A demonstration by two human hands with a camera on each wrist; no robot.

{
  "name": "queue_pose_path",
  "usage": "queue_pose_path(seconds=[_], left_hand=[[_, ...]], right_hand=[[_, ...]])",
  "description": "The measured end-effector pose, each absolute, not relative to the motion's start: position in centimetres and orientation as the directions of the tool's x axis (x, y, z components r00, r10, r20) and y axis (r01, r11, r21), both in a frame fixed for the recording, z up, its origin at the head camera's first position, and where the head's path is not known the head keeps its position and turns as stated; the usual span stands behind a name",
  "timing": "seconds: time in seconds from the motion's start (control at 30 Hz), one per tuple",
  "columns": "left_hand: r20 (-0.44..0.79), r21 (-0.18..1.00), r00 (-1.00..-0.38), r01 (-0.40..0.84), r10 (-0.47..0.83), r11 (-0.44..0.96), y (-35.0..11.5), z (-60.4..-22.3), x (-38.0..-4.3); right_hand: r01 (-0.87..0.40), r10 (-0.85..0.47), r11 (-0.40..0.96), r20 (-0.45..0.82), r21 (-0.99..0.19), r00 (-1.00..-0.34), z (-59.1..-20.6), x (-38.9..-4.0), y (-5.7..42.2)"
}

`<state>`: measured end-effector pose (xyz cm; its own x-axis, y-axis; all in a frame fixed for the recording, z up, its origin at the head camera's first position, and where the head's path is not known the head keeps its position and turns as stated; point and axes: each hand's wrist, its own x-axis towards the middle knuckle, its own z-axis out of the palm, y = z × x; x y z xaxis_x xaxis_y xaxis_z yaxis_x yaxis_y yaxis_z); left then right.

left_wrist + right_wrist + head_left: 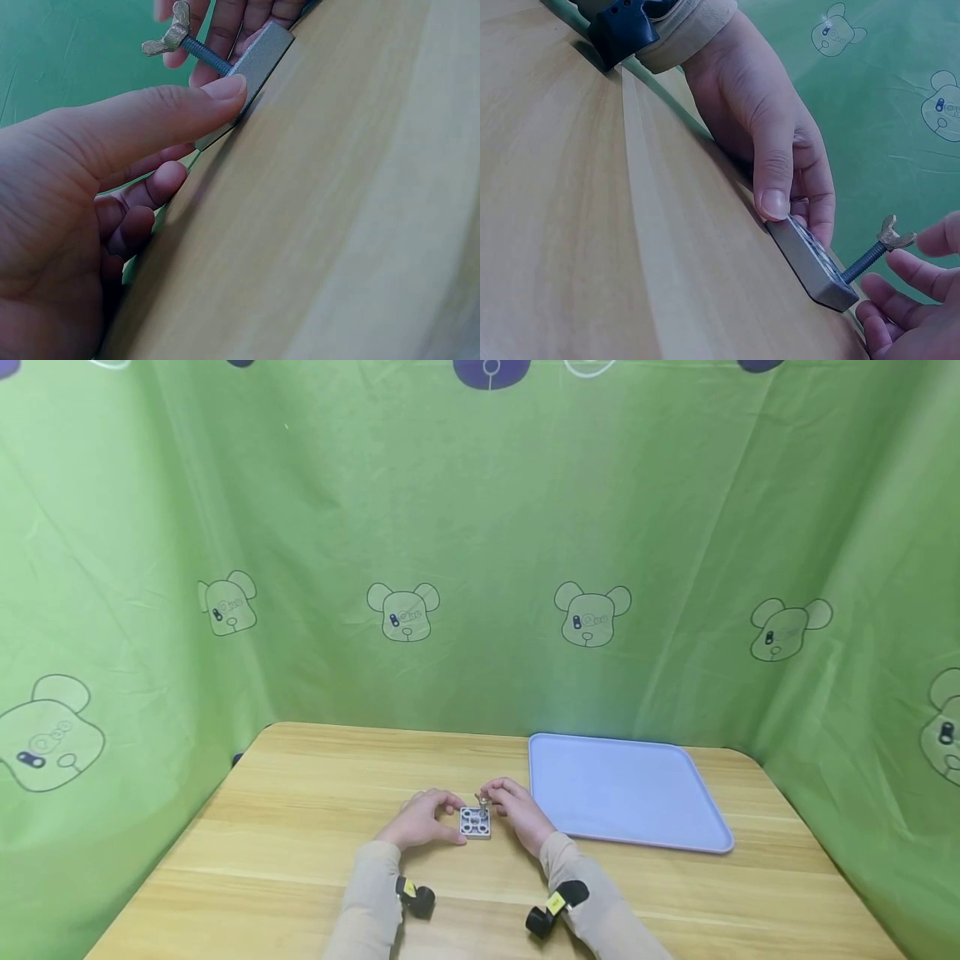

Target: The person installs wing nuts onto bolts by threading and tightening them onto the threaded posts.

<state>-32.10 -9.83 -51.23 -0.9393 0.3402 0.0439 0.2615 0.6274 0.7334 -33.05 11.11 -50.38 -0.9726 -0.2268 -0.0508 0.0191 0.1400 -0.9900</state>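
A small square metal block (475,832) with several round holes in its top sits on the table. My left hand (424,820) holds it from the left, thumb on the near side and fingers at the far side. A wing bolt (865,259) with a blue-grey threaded shank and brass-coloured wings stands in the hole at the block's far right corner, much of its thread exposed. My right hand (519,812) has its fingertips curled about the wings (174,31); how firmly they grip is unclear.
A pale blue tray (630,789) lies on the wooden table (300,852), just right of my right hand. Green curtains (480,510) with bear-head prints stand around the table's back and sides. Each sleeve carries a black wrist camera (422,902).
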Motion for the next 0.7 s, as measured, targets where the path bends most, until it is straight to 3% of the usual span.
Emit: queue_pose_path(seconds=[0.7], left_hand=[[0.052,0.732,-0.936,0.272,0.347,0.625,-9.79,-51.33,-32.15]], right_hand=[[-0.058,-0.293,0.163,0.008,-0.985,-0.956,-50.75,-32.98,11.3]])
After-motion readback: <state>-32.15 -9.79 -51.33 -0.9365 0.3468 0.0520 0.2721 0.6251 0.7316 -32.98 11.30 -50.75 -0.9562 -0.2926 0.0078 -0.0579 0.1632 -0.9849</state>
